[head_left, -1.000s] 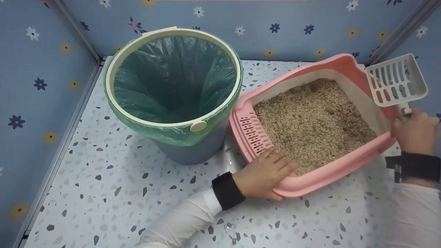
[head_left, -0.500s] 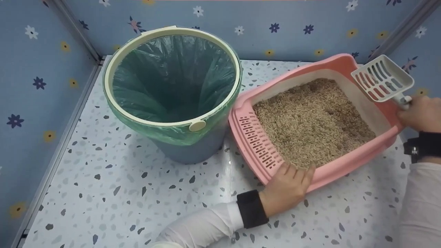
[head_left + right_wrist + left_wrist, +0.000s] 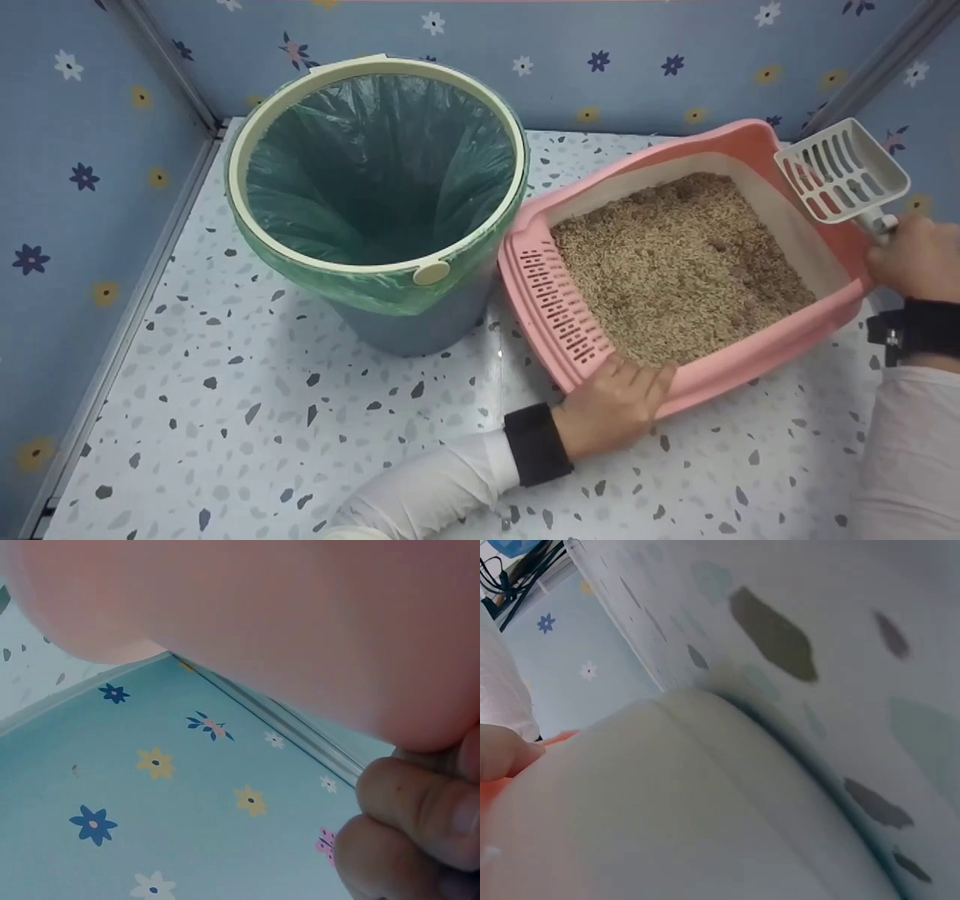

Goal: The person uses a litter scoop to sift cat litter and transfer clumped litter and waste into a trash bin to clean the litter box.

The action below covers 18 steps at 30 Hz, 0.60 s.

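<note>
Along the pink litter box [image 3: 765, 346], right half of the frame, left hand [image 3: 615, 409] has slid rightward and grips its lower side; right hand [image 3: 919, 259] clasps the scoop [image 3: 844, 171], upper right. I would keep box flat, scoop level.

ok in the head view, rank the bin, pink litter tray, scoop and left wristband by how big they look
Largest: bin and pink litter tray, too alike to rank; the taller bin may be nearer the camera
Next: scoop
Smallest: left wristband
</note>
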### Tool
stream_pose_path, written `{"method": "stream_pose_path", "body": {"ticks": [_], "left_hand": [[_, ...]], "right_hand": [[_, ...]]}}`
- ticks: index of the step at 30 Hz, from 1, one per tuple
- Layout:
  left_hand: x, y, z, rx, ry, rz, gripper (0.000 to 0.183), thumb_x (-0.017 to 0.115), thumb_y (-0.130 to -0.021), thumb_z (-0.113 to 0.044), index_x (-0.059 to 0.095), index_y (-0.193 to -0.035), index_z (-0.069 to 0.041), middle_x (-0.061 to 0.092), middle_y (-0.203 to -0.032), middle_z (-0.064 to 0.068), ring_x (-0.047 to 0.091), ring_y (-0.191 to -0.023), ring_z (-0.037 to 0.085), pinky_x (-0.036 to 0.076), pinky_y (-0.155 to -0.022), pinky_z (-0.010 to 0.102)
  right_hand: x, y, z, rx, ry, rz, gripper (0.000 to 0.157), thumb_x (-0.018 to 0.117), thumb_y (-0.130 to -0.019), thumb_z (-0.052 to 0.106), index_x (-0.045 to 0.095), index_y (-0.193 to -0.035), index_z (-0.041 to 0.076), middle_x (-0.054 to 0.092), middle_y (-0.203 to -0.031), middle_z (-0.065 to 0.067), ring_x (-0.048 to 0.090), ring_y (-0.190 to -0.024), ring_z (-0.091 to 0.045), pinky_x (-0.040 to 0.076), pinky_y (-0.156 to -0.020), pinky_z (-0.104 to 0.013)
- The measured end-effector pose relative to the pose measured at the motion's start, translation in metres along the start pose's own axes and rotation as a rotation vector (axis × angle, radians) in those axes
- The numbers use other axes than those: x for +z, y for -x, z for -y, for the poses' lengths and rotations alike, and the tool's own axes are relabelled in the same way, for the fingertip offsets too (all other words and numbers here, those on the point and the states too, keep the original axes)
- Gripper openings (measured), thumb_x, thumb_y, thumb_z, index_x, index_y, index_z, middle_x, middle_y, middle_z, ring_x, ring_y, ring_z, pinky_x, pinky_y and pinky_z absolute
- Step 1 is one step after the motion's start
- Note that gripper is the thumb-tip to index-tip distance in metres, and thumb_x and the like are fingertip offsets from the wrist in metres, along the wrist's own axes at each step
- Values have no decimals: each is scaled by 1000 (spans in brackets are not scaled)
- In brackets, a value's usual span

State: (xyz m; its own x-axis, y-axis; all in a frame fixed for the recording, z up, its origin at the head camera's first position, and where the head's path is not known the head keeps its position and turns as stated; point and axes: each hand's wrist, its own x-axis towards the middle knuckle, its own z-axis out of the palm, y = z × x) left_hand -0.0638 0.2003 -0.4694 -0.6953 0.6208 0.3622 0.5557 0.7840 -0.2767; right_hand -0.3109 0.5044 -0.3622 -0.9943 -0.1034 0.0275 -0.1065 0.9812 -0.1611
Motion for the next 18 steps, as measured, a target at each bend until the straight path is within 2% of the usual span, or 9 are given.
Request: {"method": "stream_pose_path", "body": {"ticks": [6,11,15,18], "left_hand": [[0,1,-3,-40,37,-21,50,26,-102,-34,48,-136,-4,65,-119,2,65,-102,12,48,-92,28],[-1,3,-4,-67,46,-39,50,35,-100,-38,48,-136,-7,66,-116,0,65,-100,11,48,-92,25],[-2,4,-6,-94,44,-52,58,43,-95,-47,48,-137,-8,67,-115,-1,66,-98,11,48,-92,27],[-2,4,-9,-117,63,-59,61,47,-92,-51,48,-137,-8,67,-114,0,66,-98,12,48,-93,30]], "right_hand": [[2,0,-2,-18,-8,-11,24,47,-81,11,53,-81,-12,52,-62,-24,43,-46,-29,29,-40,-38],[-2,3,-4,-43,-1,1,21,48,-79,12,53,-79,-9,52,-60,-22,43,-49,-32,28,-44,-39],[-1,5,-6,-77,-6,-21,17,47,-78,10,52,-74,-6,51,-59,-20,44,-50,-32,27,-45,-39],[1,6,-8,-93,-11,-39,19,48,-78,10,52,-76,-9,52,-60,-23,44,-50,-34,28,-46,-41]]}}
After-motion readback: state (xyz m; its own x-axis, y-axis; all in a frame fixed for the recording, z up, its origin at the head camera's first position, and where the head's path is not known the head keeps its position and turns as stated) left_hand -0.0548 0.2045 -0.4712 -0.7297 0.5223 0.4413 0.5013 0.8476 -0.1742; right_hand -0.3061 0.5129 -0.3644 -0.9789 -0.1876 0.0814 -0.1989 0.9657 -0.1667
